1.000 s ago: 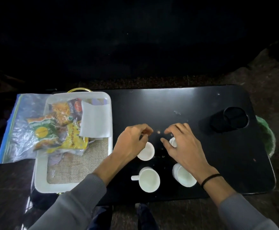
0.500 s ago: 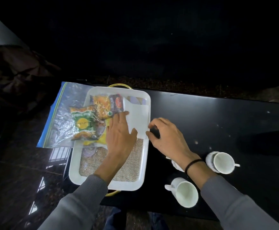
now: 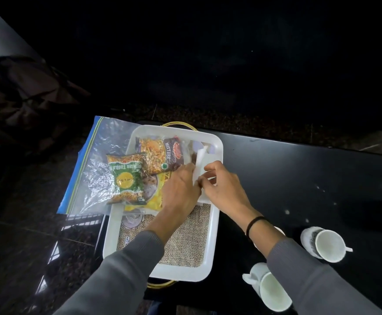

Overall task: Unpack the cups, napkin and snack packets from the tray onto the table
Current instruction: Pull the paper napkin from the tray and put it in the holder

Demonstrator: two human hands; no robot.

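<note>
White napkin [image 3: 199, 163] lifted over tray [image 3: 215, 226], long axis pointing away from person; left hand [image 3: 181, 193] and right hand [image 3: 223, 188] both pinch its near edge, fingers curled, palms down

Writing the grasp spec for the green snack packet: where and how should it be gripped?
Pinch the green snack packet at its left crimped edge, coming from the left. That side overhangs the tray rim onto the clear zip bag; its right side overlaps other packets.
</note>
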